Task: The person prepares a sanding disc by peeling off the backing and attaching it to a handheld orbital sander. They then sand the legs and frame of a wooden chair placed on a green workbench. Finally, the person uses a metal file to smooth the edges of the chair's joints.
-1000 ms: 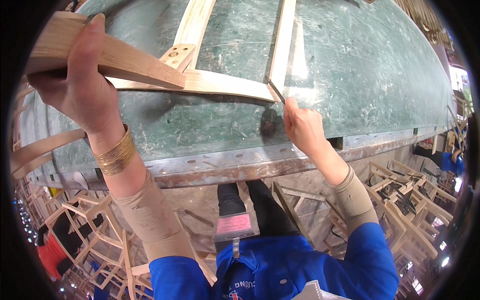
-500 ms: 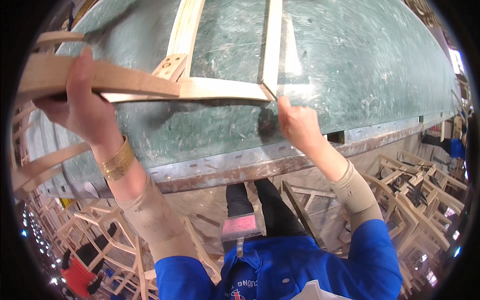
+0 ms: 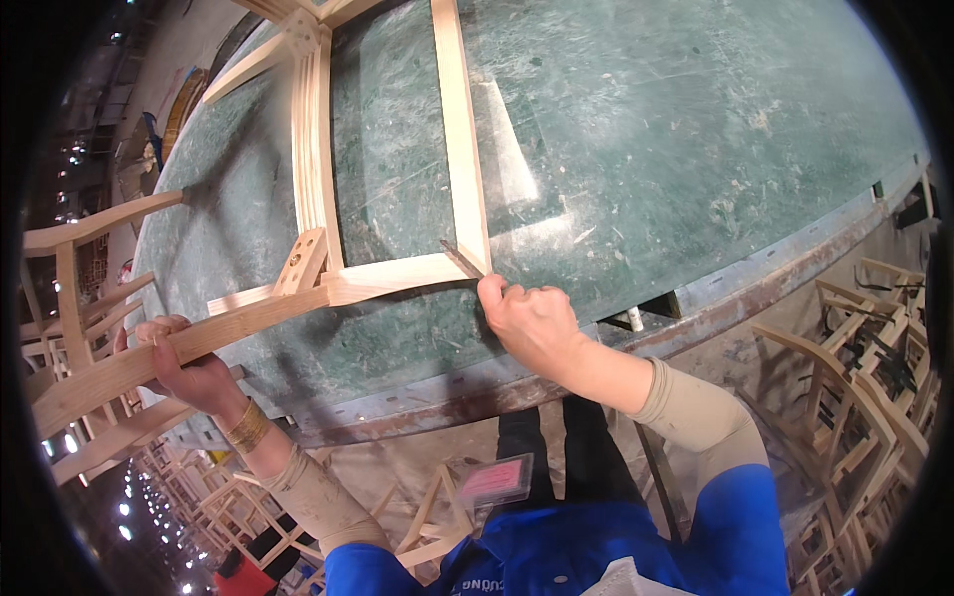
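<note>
A pale wooden chair frame (image 3: 313, 149) lies on a green-topped workbench (image 3: 646, 149). My left hand (image 3: 189, 368) is closed around its long leg (image 3: 248, 320), which points out to the lower left. At the front corner, where a rail (image 3: 397, 276) meets a straight bar (image 3: 462, 139), my right hand (image 3: 537, 323) is closed on a thin, narrow knife blade (image 3: 460, 257). The blade lies across the corner joint, and its handle is hidden in my fist. A small corner block (image 3: 301, 260) with holes sits inside the frame near the leg.
The bench's worn metal edge (image 3: 397, 415) runs between me and the frame. Several wooden chair frames stand on the floor at right (image 3: 865, 397) and lower left (image 3: 238, 507). A red and black item (image 3: 243, 571) shows at the lower left.
The chair frame has shifted left and lower in view and turned a little, with more of its far end showing. My left hand is lower; the blade at my right hand shows more clearly.
</note>
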Demonstrator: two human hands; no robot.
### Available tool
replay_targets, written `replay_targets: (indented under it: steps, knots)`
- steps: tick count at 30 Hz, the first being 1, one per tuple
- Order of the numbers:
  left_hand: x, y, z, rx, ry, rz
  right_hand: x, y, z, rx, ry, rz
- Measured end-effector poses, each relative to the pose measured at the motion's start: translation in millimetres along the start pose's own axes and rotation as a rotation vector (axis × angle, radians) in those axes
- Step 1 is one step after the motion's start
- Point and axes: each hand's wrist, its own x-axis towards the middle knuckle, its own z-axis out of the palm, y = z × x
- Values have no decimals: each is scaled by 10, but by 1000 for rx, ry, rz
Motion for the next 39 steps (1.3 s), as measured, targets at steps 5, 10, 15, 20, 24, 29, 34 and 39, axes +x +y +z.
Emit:
replay_targets:
  steps: [5,10,15,20,24,29,34,39]
  knots:
    - [11,-7,-5,-33,-17,-18,14,41,24,11,-17,0]
    - [16,-19,-9,-25,-65,15,36,137,-47,58,-41,-8]
    - [40,-65,-56,-59,-75,2,95,203,-184,312,-40,64]
    - [11,-76,-79,-79,-83,14,101,204,-132,253,-78,80]
    - [20,-83,-91,-153,-127,42,83,166,-79,206,-96,89]
    - [21,-37,16,-24,-63,81,80,88,-57,181,-88,107]
    - [23,-34,33,-103,-60,80,64,73,3,139,-76,109]
    - [9,-21,30,-106,-62,85,77,62,-16,122,-62,123]
